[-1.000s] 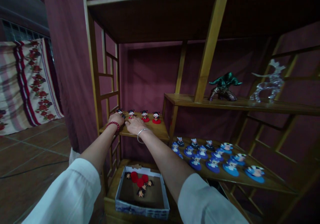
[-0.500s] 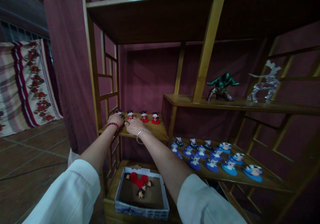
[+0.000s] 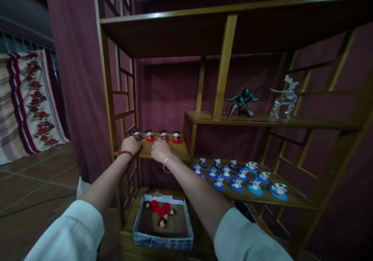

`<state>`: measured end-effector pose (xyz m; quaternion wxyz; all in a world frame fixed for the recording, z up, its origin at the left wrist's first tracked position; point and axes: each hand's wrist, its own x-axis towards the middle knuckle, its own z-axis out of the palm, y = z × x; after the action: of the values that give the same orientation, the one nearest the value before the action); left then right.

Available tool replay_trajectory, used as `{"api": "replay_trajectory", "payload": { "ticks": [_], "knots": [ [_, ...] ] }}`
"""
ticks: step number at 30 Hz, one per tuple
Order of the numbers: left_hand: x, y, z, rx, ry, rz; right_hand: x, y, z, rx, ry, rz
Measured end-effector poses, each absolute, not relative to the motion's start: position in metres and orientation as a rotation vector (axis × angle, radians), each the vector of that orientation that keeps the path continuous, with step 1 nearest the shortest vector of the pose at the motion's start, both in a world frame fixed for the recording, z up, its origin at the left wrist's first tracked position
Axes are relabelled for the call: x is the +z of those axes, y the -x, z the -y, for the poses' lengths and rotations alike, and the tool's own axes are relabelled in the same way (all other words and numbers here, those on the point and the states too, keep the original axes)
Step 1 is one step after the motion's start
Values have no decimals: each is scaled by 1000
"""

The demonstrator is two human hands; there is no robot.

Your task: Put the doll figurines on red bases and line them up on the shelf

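Note:
A row of small black-haired figurines stands on the short wooden shelf [image 3: 175, 151]. The leftmost figurine [image 3: 136, 134] has a dark base; the second figurine [image 3: 149, 135], third figurine [image 3: 163, 134] and rightmost figurine [image 3: 176, 137] have red bases. My left hand [image 3: 131, 146], with a red bead bracelet, is curled at the shelf's left front, just below the leftmost figurine; its fingertips are hidden. My right hand [image 3: 161, 150], wearing a silver bangle, has bent fingers at the third figurine's base, covering part of it. What its fingertips grip cannot be made out.
An open box [image 3: 163, 243] below holds several similar red-based figurines [image 3: 162, 223]. On the right, a lower shelf bears rows of blue-based figurines [image 3: 236, 184]. Higher up stand a green figure [image 3: 244, 102] and a clear deer-like ornament [image 3: 285, 99]. A wooden post [image 3: 225, 66] divides the rack.
My left hand has drawn back slightly from the leftmost figurine. My right hand has shifted from in front of the second figurine towards the third. The view has turned a little right.

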<state>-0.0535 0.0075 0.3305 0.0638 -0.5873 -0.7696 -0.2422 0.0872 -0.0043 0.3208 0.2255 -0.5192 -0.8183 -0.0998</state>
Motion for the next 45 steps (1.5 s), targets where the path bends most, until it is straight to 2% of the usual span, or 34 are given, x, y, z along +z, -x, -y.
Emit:
{"api": "replay_trajectory", "payload": {
  "ticks": [7,15,26,45],
  "knots": [
    [322,26,28,-837,2027,2032,325,-106,25,-228,1579,2135],
    [324,2,21,-662,2403,1751,327,-109,14,-71,1672,2111],
    [327,-9,-3,-520,2444,1706,325,-118,0,-87,1622,2164],
    [326,-9,3,-575,2456,1725,328,-117,3,-130,1583,2181]
  ]
}}
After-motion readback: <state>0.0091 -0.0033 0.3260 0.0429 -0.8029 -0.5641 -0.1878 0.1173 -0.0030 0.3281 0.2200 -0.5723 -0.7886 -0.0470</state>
